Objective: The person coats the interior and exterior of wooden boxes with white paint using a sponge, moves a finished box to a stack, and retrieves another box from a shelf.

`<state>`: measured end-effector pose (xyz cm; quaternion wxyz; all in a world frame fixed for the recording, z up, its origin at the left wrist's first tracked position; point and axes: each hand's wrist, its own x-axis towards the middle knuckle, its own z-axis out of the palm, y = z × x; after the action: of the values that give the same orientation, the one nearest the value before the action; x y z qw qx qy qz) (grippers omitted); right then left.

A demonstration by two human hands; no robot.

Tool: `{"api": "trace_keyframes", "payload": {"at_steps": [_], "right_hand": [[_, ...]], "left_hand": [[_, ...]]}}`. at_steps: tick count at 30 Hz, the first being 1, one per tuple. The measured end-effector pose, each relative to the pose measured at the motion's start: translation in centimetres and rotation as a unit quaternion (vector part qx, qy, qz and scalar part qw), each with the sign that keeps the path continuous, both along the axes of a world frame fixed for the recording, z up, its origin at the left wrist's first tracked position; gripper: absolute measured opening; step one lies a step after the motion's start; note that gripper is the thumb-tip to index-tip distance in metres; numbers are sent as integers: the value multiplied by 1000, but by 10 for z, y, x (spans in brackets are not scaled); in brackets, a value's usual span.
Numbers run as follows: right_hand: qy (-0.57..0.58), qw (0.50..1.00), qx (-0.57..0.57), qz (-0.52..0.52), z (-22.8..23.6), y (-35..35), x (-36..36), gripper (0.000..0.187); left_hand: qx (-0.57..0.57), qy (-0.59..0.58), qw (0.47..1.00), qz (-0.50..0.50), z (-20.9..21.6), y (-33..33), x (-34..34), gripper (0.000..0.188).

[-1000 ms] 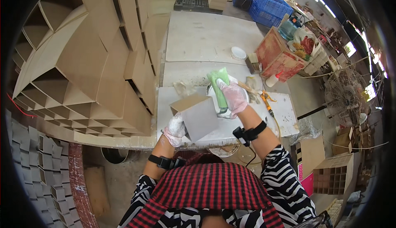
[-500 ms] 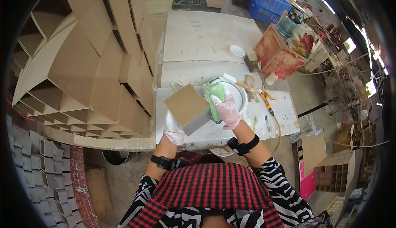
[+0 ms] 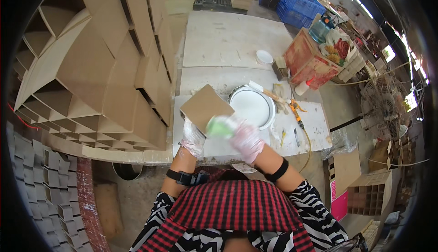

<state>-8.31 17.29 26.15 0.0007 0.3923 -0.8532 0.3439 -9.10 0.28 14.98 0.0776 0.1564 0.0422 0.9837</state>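
My left hand (image 3: 192, 138), in a thin whitish glove, grips a square brown cardboard box (image 3: 205, 105) from its lower left, tilted over the table. In my gloved right hand (image 3: 246, 140) is a light green cloth or sponge (image 3: 220, 126), blurred by motion. It is at the box's near right side; whether it touches cannot be made out exactly. Just right of the box stands a round tub (image 3: 250, 106) of white liquid. A brush (image 3: 264, 90) with a white end lies over the tub's far rim.
Brown open boxes (image 3: 105, 78) are stacked high on the left. On the white-smeared table (image 3: 232, 37) are a small white bowl (image 3: 263, 57), an orange spray gun (image 3: 296, 107) with a hose, and a knife (image 3: 297, 137). A red-stained crate (image 3: 308, 58) and a fan (image 3: 385, 99) stand to the right.
My right hand has moved from over the tub, left and nearer, carrying the green cloth or sponge to the box. The box has turned slightly in my left hand.
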Motion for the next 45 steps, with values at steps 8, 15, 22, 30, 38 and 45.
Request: {"api": "trace_keyframes", "payload": {"at_steps": [8, 15, 22, 30, 38, 45], "right_hand": [[91, 986, 134, -42, -14, -6, 20, 32], [-3, 977, -11, -213, -5, 17, -17, 35], [38, 983, 88, -155, -18, 18, -9, 38], [86, 987, 135, -1, 16, 21, -20, 42], [272, 939, 161, 137, 24, 5, -68, 34], [276, 898, 239, 247, 21, -8, -14, 18]], "left_hand": [[-76, -138, 984, 89, 36, 12, 11, 49], [-128, -146, 976, 103, 32, 9, 10, 60], [-177, -169, 962, 119, 25, 5, 17, 58], [-206, -143, 966, 66, 16, -4, 8, 61], [-249, -105, 963, 4, 45, 11, 16, 56], [-135, -146, 977, -80, 35, 10, 11, 46]]}}
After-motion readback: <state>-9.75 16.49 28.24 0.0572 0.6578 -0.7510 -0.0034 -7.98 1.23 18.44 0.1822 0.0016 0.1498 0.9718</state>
